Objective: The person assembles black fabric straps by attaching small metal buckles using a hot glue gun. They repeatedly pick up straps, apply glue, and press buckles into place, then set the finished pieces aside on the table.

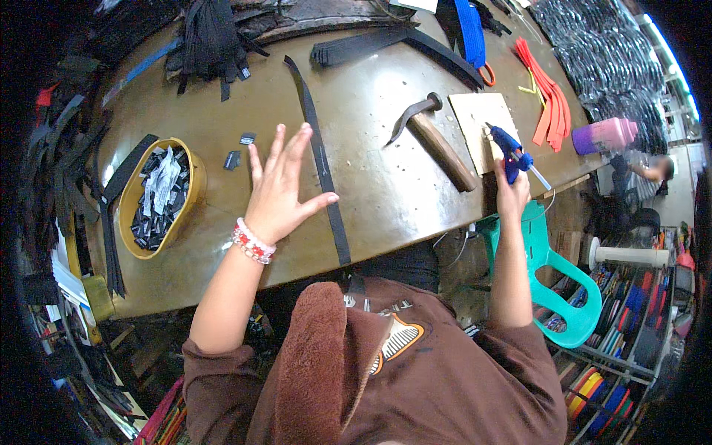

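My right hand (512, 191) is closed round the handle of a blue hot glue gun (509, 148) at the table's right side. A clear glue stick juts from the gun's back, and its nozzle is over a pale board (475, 119). Fingers spread, my left hand (278, 182) hovers with nothing in it beside a long black strap (320, 159) lying lengthwise on the table. Just left of its fingertips lie two small black labels (232, 159). A hammer (437, 144) with a wooden handle rests between my hands.
At the left stands a yellow tub (194, 194) of small black labels, with black straps (111, 230) beside it. More black straps (356, 48) lie at the back. Orange straps (552, 111) and a purple-pink bottle (602, 136) are on the right. A green plastic chair (567, 304) stands below the table edge.
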A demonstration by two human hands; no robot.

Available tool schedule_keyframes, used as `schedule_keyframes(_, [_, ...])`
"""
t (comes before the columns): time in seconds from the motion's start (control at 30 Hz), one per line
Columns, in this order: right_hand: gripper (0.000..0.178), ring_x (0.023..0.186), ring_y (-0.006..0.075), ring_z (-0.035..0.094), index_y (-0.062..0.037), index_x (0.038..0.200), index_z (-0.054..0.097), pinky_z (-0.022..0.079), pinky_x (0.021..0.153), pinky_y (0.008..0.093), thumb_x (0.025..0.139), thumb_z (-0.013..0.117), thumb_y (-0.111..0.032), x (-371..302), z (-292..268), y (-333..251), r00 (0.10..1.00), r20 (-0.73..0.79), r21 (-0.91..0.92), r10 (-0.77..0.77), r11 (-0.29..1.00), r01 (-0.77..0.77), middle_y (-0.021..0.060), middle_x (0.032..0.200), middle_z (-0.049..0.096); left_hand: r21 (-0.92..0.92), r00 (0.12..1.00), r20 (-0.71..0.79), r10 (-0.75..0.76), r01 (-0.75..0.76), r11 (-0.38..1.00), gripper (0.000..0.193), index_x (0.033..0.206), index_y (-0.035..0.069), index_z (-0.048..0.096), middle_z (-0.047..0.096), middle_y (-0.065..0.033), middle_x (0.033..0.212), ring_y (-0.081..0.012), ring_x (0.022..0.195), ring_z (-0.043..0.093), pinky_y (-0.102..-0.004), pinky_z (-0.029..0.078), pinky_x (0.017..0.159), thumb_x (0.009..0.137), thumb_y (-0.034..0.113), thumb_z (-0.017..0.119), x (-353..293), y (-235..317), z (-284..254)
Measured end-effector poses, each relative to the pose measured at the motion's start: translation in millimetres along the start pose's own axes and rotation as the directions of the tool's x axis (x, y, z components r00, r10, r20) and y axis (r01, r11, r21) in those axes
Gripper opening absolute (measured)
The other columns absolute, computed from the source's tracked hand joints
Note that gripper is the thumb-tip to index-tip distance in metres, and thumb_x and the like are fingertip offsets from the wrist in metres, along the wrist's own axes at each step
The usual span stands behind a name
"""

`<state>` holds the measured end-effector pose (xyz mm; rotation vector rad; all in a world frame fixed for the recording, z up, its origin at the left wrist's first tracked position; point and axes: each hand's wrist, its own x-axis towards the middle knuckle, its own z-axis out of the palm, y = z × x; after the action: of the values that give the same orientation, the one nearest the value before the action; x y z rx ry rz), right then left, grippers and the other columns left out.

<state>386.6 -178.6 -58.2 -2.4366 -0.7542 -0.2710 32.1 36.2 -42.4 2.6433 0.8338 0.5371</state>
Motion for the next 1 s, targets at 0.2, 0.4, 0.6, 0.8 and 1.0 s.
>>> schedule_keyframes(0.2, [0.016, 0.083, 0.0234, 0.055, -0.0057, 0.085, 0.062, 0.041, 0.074, 0.0331, 0.076, 0.071, -0.015, -50, -15, -78, 0.842, -0.288, 0.296, -0.456, 0.794, 0.531, 0.0084, 0.083, 0.059, -0.138, 0.999, -0.047, -0.026, 0.020, 0.990, 0.103, 0.147, 0.014, 0.015, 0.024, -0.0071, 0.151, -0.0350, 0.141, 0.014, -0.0600, -0.001, 0.110, 0.070, 0.055, 0.070, 2, -3, -2])
schedule_keyframes(0.4, [0.020, 0.087, 0.0262, 0.062, -0.0101, 0.094, 0.068, 0.045, 0.076, 0.0386, 0.083, 0.066, -0.027, 119, 87, -185, 0.814, -0.099, 0.052, -0.572, 0.814, 0.578, 0.0103, 0.090, 0.065, -0.126, 0.997, -0.048, -0.053, 0.047, 0.991, 0.100, 0.146, 0.012, 0.015, 0.023, -0.0120, 0.151, -0.0336, 0.141, 0.012, -0.0585, -0.001, 0.110, 0.072, 0.053, 0.069, 3, -4, -1])
schedule_keyframes(0.6, [0.034, 0.101, 0.0292, 0.059, -0.0144, 0.101, 0.068, 0.045, 0.081, 0.0484, 0.077, 0.070, -0.038, 166, 142, -197, 0.907, 0.158, -0.264, -0.390, 0.868, 0.420, 0.0107, 0.103, 0.064, -0.141, 1.000, -0.009, -0.016, 0.015, 0.990, 0.102, 0.146, 0.011, 0.016, 0.023, -0.0126, 0.151, -0.0344, 0.141, 0.012, -0.0564, 0.001, 0.111, 0.071, 0.055, 0.069, 4, -5, -2])
schedule_keyframes(0.8, [0.040, 0.108, 0.0283, 0.056, -0.0139, 0.104, 0.065, 0.043, 0.084, 0.0487, 0.074, 0.075, -0.037, 185, 146, -189, 0.936, 0.246, -0.214, -0.251, 0.928, 0.305, 0.0101, 0.111, 0.060, -0.123, 1.000, -0.012, -0.009, 0.008, 0.992, 0.098, 0.145, 0.012, 0.020, 0.023, -0.0126, 0.151, -0.0335, 0.141, 0.013, -0.0570, 0.003, 0.111, 0.072, 0.054, 0.069, 3, -8, 2])
schedule_keyframes(1.0, [0.023, 0.083, 0.0338, 0.062, -0.0061, 0.095, 0.063, 0.049, 0.074, 0.0415, 0.078, 0.068, -0.020, 121, 64, -248, 0.832, -0.023, 0.234, -0.555, 0.806, 0.544, 0.0168, 0.084, 0.064, -0.203, 0.982, -0.179, -0.053, 0.016, 0.979, 0.071, 0.142, 0.010, 0.032, 0.025, -0.0128, 0.150, -0.0329, 0.141, 0.017, -0.0563, 0.007, 0.111, 0.085, 0.043, 0.058, 7, 5, -19])
